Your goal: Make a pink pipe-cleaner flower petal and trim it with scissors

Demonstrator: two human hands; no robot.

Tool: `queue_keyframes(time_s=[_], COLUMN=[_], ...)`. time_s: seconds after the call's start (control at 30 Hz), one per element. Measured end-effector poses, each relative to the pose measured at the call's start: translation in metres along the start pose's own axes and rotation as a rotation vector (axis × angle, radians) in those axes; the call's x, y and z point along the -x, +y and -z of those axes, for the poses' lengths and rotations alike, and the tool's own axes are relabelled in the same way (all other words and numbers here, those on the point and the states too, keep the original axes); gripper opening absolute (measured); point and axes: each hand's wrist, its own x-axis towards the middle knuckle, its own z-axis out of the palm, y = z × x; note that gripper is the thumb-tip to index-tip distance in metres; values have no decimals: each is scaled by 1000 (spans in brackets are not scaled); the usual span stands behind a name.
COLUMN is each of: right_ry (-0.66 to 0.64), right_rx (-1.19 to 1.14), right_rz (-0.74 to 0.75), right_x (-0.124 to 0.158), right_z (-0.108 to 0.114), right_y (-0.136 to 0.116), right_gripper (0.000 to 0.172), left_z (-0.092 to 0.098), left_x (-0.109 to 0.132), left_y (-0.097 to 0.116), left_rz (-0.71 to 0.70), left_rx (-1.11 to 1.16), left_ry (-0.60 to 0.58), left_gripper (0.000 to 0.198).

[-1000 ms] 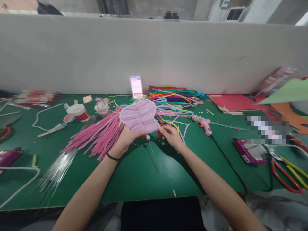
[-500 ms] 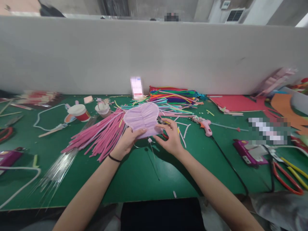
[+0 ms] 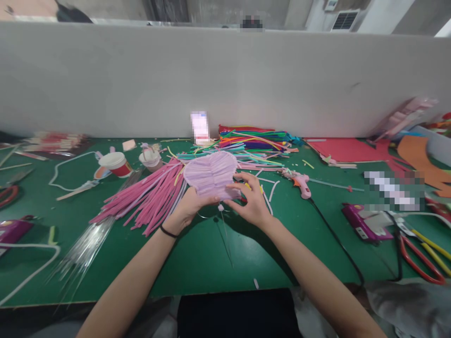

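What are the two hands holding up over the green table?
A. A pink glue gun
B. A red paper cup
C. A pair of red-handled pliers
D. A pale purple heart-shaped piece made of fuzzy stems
D: the left hand and the right hand both grip the lower edge of the pale purple heart, while the glue gun, the cup and the pliers lie untouched on the table.
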Motion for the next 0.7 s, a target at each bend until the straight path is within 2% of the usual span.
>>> queue_keyframes(time_s=[0.2,0.4,0.7], right_ry=[-9,26,33], right_rx=[-51,-60,-81], right_rz=[24,38,33], right_x=[-4,-4,-6], right_z=[15,14,16], right_y=[11,11,9], right_gripper=[28,13,12], left_z=[8,12,13], left_x=[-4,-3,-3], left_y=[0,1,0], left_rz=[12,34,48], left_rx=[12,-5,-3], left_ry=[145,165,180], left_gripper=[65,60,59])
